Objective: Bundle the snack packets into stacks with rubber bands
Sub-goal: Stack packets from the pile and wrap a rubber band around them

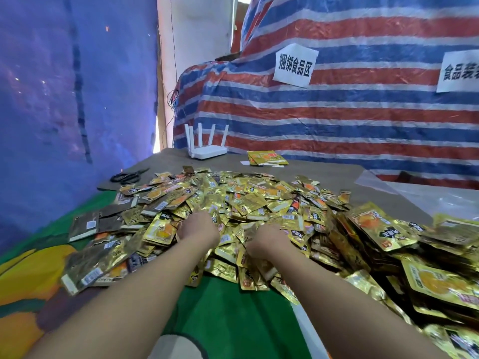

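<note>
1. The heap of small gold foil snack packets [233, 203] covers the middle of the table, running from the near left edge to the far centre and banking higher at the near right, where larger gold pouches with an orange picture [383, 229] lie overlapped.
2. The person's left hand [198, 228] and right hand [267, 242] are both pushed into the near side of the heap, just beside each other. Their fingers are buried among the packets, so it cannot be told whether they are spread or closed on anything; probably they are gathering loose packets to square into a stack.
3. No rubber band can be made out, and no bound stack is plainly visible.
4. The green printed cloth [233, 320] lies under the heap's near edge, between the forearms.
5. Black-handled scissors [128, 176] rest at the far left, apart from the heap, likely parked out of the way.
6. A white router with upright antennas [207, 149] and a few flat yellow packets [267, 158] sit at the far edge, against the red, white and blue striped tarpaulin [363, 120] bearing white paper signs [295, 64].
</note>
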`<state>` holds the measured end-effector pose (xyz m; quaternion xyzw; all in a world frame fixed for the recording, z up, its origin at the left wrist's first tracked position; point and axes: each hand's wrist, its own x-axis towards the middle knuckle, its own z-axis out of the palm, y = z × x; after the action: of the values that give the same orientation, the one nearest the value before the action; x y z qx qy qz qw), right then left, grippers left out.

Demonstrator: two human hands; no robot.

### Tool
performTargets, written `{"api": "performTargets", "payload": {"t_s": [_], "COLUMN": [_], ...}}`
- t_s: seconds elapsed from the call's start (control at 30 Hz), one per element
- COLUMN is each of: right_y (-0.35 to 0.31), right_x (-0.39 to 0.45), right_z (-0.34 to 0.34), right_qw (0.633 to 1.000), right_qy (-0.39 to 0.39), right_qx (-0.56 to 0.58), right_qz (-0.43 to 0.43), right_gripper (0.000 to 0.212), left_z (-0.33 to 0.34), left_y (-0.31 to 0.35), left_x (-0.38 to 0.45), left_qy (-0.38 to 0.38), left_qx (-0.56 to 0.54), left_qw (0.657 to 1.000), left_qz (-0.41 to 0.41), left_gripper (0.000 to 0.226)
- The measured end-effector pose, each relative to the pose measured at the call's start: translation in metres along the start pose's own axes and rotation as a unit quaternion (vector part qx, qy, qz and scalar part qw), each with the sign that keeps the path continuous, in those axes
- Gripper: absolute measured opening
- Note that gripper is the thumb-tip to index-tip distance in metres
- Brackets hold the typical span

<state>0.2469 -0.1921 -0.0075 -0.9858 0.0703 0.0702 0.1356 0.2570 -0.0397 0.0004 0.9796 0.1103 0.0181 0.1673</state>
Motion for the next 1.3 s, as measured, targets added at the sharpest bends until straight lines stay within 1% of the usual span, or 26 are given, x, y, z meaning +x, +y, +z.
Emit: {"api": "performTargets", "payload": {"t_s": [0.07,0.1,0.17,0.2,0.23,0.27,0.3,0.33,0.37,0.4,0.47,0.5,0.6,0.67,0.7,0.77,0.8,0.87,0.93,0.97,1.03,1.1,1.17,1.23,1.3], "right_y": [-0.001,-0.001,0.001,0.002,0.004,0.005,0.006,0.008,0.010,0.013,0.020,0.023,0.028,0.028,0.027,0.024,0.022,0.018,0.014,0.012,0.009,0.008,0.008,0.009,0.008], "right_x": [-0.005,-0.010,-0.024,-0.032,-0.040,-0.049,-0.058,-0.066,-0.074,-0.081,-0.092,-0.093,-0.079,-0.055,-0.040,-0.013,-0.002,0.013,0.020,0.022,0.021,0.017,0.014,0.011,0.008], "right_z": [0.004,0.007,0.012,0.016,0.021,0.026,0.031,0.036,0.041,0.045,0.050,0.050,0.037,0.017,0.007,-0.011,-0.016,-0.016,-0.008,-0.002,0.006,0.011,0.012,0.010,0.009], "right_qw": [0.999,0.996,0.986,0.984,0.984,0.984,0.984,0.983,0.982,0.980,0.977,0.976,0.973,0.967,0.967,0.977,0.984,0.993,0.995,0.995,0.993,0.990,0.992,0.996,0.996], "right_qy": [0.021,0.049,0.119,0.140,0.144,0.138,0.123,0.108,0.095,0.090,0.087,0.083,0.066,0.077,0.089,0.092,0.079,0.036,0.010,0.017,0.058,0.087,0.074,0.031,0.012], "right_qx": [-0.049,-0.078,-0.108,-0.085,-0.043,0.003,0.038,0.056,0.059,0.056,0.052,0.059,0.121,0.190,0.203,0.172,0.143,0.093,0.073,0.070,0.058,0.032,0.002,-0.019,-0.029], "right_qz": [0.003,-0.010,-0.053,-0.075,-0.097,-0.115,-0.127,-0.139,-0.153,-0.167,-0.187,-0.194,-0.186,-0.153,-0.127,-0.087,-0.076,-0.066,-0.067,-0.071,-0.085,-0.103,-0.104,-0.084,-0.085], "right_gripper": [0.037,0.042,0.040,0.036,0.032,0.031,0.034,0.041,0.046,0.044,0.034,0.034,0.030,0.026,0.029,0.045,0.050,0.052,0.049,0.046,0.042,0.041,0.044,0.049,0.053], "left_z": [0.003,0.003,0.000,-0.002,-0.004,-0.006,-0.009,-0.011,-0.014,-0.016,-0.019,-0.021,-0.030,-0.036,-0.038,-0.040,-0.037,-0.029,-0.019,-0.012,-0.003,-0.003,-0.010,-0.018,-0.024], "left_y": [-0.004,-0.007,-0.015,-0.021,-0.027,-0.034,-0.041,-0.048,-0.056,-0.064,-0.080,-0.085,-0.086,-0.073,-0.065,-0.044,-0.034,-0.018,-0.010,-0.010,-0.011,-0.015,-0.020,-0.026,-0.033], "left_x": [-0.004,-0.007,-0.013,-0.016,-0.021,-0.025,-0.030,-0.035,-0.041,-0.045,-0.053,-0.057,-0.058,-0.052,-0.048,-0.038,-0.032,-0.021,-0.015,-0.014,-0.012,-0.012,-0.013,-0.014,-0.019], "left_qy": [0.017,0.021,0.031,0.037,0.040,0.036,0.023,0.004,-0.020,-0.052,-0.103,-0.117,-0.123,-0.117,-0.115,-0.115,-0.114,-0.111,-0.091,-0.077,-0.048,-0.039,-0.062,-0.093,-0.102], "left_qx": [0.008,0.013,0.026,0.023,0.005,-0.028,-0.075,-0.125,-0.160,-0.174,-0.183,-0.196,-0.243,-0.269,-0.274,-0.254,-0.236,-0.192,-0.148,-0.136,-0.131,-0.136,-0.146,-0.182,-0.204], "left_qw": [1.000,1.000,0.999,0.999,0.999,0.999,0.997,0.992,0.987,0.983,0.977,0.973,0.962,0.956,0.955,0.960,0.965,0.974,0.983,0.986,0.988,0.987,0.983,0.974,0.969], "left_qz": [0.007,0.013,0.027,0.029,0.028,0.022,0.016,0.009,0.003,-0.006,-0.021,-0.025,-0.009,-0.007,-0.008,-0.014,-0.020,-0.042,-0.058,-0.062,-0.067,-0.077,-0.089,-0.098,-0.095], "left_gripper": [0.023,0.020,0.019,0.019,0.025,0.041,0.058,0.069,0.077,0.082,0.086,0.085,0.080,0.079,0.081,0.085,0.084,0.077,0.068,0.063,0.056,0.052,0.056,0.066,0.071]}}
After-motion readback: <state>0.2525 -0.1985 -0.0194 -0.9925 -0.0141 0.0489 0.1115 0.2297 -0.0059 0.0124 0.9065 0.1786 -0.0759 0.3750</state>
